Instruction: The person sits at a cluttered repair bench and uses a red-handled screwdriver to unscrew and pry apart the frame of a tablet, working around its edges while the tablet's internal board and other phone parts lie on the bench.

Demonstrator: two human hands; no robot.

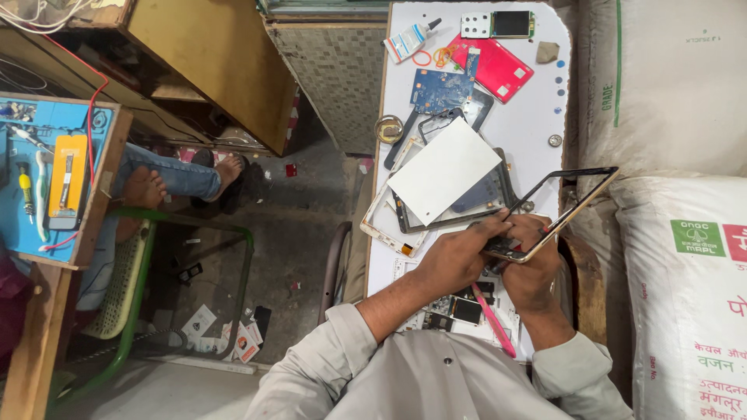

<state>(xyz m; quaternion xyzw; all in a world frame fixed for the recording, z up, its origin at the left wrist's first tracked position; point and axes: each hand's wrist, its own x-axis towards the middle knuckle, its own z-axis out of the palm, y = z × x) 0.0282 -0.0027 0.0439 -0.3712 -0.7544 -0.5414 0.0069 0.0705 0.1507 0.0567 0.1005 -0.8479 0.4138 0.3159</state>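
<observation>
My right hand [535, 268] grips the lower corner of a thin black and gold tablet frame [580, 204], held tilted above the white table [537, 117]. The fingers of my left hand [459, 253] pinch at the same corner of the frame, close against the right hand. Under my hands lie small circuit boards [465, 309] and a pink stick-like tool [492, 320]. Just beyond my left hand sits a white sheet [443, 169] resting on a dark tablet screen [475, 204].
A blue circuit board [440, 89], a red back cover [498, 68], a glue tube [408, 40] and rubber bands [436, 56] lie at the table's far end. White sacks [677, 194] stand to the right. On the left, another person's bare feet [144, 187] rest beside a blue work mat [47, 171].
</observation>
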